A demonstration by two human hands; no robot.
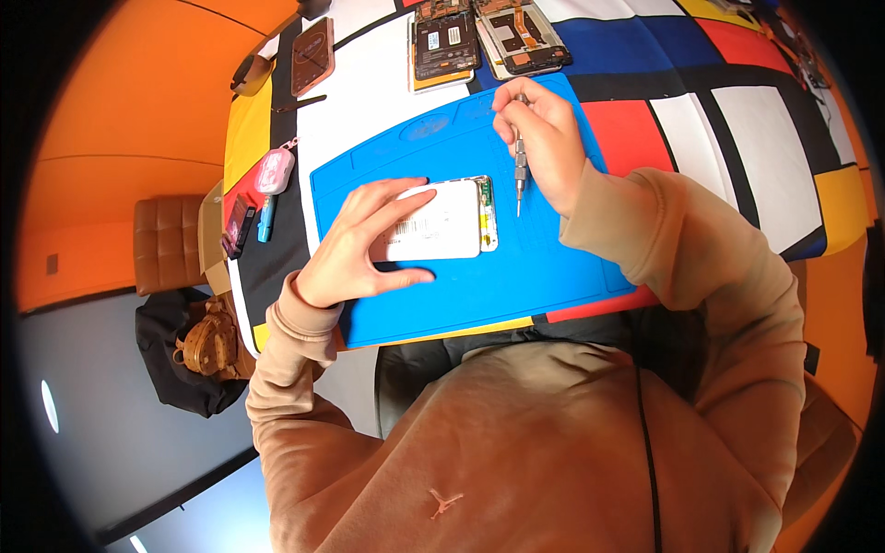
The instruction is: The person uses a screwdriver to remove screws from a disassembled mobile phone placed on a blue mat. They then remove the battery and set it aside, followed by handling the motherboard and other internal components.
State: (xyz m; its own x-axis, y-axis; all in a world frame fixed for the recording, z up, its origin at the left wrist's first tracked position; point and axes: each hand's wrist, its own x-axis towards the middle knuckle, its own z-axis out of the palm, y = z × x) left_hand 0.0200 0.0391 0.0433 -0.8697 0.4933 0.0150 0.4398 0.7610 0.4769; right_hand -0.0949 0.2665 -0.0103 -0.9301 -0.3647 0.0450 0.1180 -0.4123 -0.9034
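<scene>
On the blue work mat lies an opened white device, with a printed label on its face and a strip of green circuit board bare along its right end. My left hand rests over the device's left end, fingers along its far edge and thumb stretched out at the near side. In my right hand is a slim metal screwdriver, held upright with the tip pointing down. Its tip is to the right of the circuit board, apart from it.
Two opened phones lie beyond the mat. A phone with a reddish edge is at the far left. A pink-and-white case, a light-blue pen-like item and a small dark box sit left of the mat.
</scene>
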